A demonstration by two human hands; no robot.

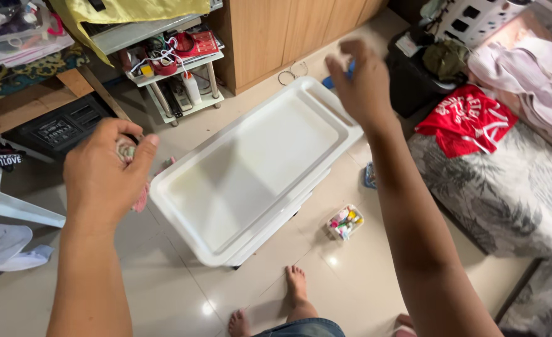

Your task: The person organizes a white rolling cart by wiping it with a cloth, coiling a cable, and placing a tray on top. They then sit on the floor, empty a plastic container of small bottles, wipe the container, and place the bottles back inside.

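Observation:
A white plastic drawer unit (pixel 258 163) with a tray-like top stands on the tiled floor in front of me. My left hand (pixel 104 175) hovers left of the unit, closed on a crumpled pinkish cloth (pixel 140 198) whose end hangs below the fist. Above the unit's far right corner my right hand (pixel 362 81) is raised and blurred, fingers curled around a small blue object (pixel 349 70) that is mostly hidden. My bare feet (pixel 296 282) show below the unit.
A small clear container of colourful items (pixel 344 223) sits on the floor right of the unit. A mattress (pixel 507 193) with a red shirt (pixel 468 118) lies to the right. A wooden cabinet (pixel 288 31) and a cluttered white shelf (pixel 176 75) stand behind.

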